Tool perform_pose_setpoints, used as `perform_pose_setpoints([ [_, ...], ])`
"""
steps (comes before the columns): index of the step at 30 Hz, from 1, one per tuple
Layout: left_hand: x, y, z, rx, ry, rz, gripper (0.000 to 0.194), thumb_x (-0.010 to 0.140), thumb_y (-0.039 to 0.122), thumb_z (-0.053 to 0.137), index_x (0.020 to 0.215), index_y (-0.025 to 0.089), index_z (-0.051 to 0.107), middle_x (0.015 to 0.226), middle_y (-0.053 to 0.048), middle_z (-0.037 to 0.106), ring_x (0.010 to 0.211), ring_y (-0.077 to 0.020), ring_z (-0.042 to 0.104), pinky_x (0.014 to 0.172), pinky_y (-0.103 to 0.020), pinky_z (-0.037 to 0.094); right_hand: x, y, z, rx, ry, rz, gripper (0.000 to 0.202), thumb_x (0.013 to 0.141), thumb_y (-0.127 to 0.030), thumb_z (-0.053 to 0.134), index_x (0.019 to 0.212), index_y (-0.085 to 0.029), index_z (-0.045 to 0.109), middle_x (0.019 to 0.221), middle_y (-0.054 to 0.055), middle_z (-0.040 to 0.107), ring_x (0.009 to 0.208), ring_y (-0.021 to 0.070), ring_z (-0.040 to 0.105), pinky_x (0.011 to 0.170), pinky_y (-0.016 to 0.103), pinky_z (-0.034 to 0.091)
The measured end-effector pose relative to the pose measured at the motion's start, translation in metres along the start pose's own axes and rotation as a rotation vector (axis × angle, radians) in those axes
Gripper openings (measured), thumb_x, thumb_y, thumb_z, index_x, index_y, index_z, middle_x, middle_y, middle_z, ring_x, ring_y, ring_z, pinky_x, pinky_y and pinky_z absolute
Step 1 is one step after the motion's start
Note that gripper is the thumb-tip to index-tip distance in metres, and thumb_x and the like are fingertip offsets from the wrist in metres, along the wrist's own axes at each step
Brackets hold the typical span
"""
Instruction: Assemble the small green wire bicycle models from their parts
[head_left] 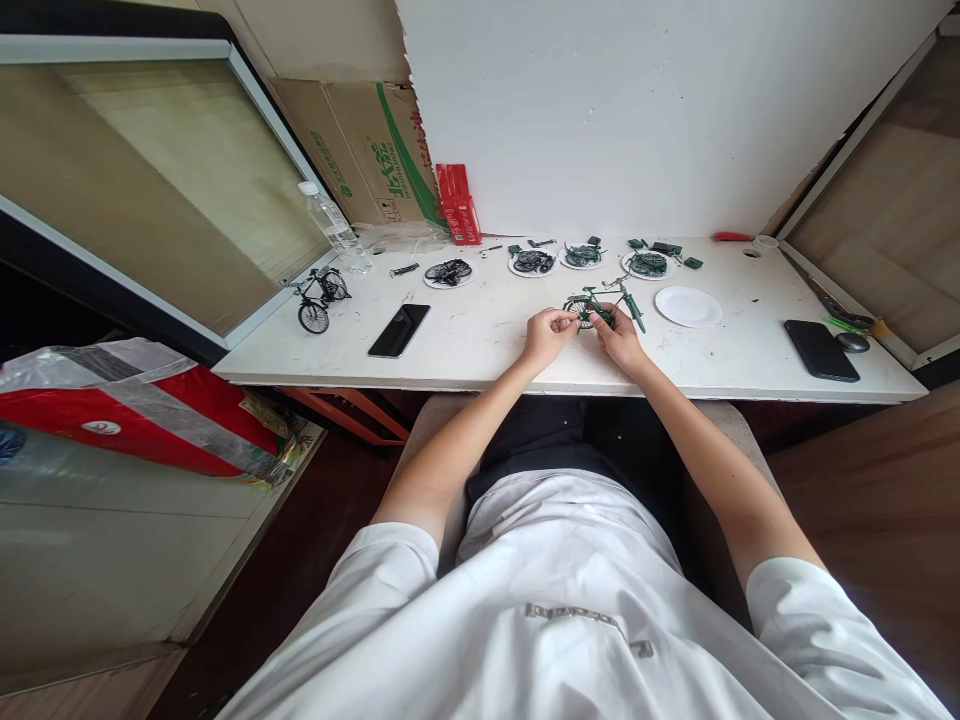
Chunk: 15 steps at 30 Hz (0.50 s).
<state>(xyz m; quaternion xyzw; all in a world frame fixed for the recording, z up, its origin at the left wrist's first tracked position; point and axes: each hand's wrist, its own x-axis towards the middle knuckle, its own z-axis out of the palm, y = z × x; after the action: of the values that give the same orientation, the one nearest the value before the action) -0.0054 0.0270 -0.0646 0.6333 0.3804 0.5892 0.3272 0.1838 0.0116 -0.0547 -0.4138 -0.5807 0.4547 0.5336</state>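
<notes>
A small green model bicycle (pixel 600 295) is held between both hands just above the table's front part. My left hand (pixel 550 335) pinches at its wheel on the left side, fingers closed. My right hand (pixel 621 338) grips the lower middle of the frame, thumb pressed against it; the fingers behind are partly hidden. One spoked wheel shows at the left end, while the handlebar end points right. Just right of the hands lies a white paper plate (pixel 688 306). Behind them, a plate with green bicycle parts (pixel 649 263) stands close to the handlebar.
Several plates of parts line the back, including black parts (pixel 448 272). A black model bicycle (pixel 322 297) stands at left near a water bottle (pixel 335 228). Phones lie on the left (pixel 400 330) and right (pixel 821 350) of the table (pixel 480 350). A red box (pixel 458 205) leans at the back.
</notes>
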Motion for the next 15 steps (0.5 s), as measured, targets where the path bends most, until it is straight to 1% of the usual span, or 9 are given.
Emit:
perform_pose_setpoints([
  [6,0.0003,0.0012,0.0010,-0.050,-0.025,-0.081,0.020,0.079,0.031,0.086,0.091,0.017,0.082,0.070,0.001,0.059,0.065,-0.0126,0.048,0.063,-0.028,0.039,-0.0008,-0.0021,0.0017,-0.026,0.025,-0.026,0.058,0.086,-0.072,0.083,0.116,-0.027,0.062,0.073,-0.003,0.055,0.069,0.0181,0.052,0.057,0.028,0.041],
  [10,0.0016,0.0016,0.0004,-0.065,-0.046,-0.086,0.021,0.080,0.032,0.086,0.092,0.017,0.080,0.069,0.002,0.057,0.065,-0.0124,0.047,0.064,-0.027,0.039,-0.0019,-0.0040,0.0021,-0.023,0.017,-0.026,0.059,0.087,-0.072,0.083,0.119,-0.027,0.061,0.075,-0.002,0.058,0.073,0.0199,0.056,0.059,0.029,0.044],
  [15,0.0029,-0.0059,-0.0003,-0.047,-0.057,-0.052,0.019,0.083,0.031,0.083,0.095,0.016,0.079,0.069,0.003,0.053,0.066,-0.0128,0.046,0.066,-0.027,0.039,-0.0027,-0.0065,0.0024,-0.049,0.025,-0.043,0.057,0.087,-0.070,0.084,0.117,-0.026,0.062,0.075,-0.001,0.059,0.076,0.0203,0.057,0.061,0.030,0.046],
])
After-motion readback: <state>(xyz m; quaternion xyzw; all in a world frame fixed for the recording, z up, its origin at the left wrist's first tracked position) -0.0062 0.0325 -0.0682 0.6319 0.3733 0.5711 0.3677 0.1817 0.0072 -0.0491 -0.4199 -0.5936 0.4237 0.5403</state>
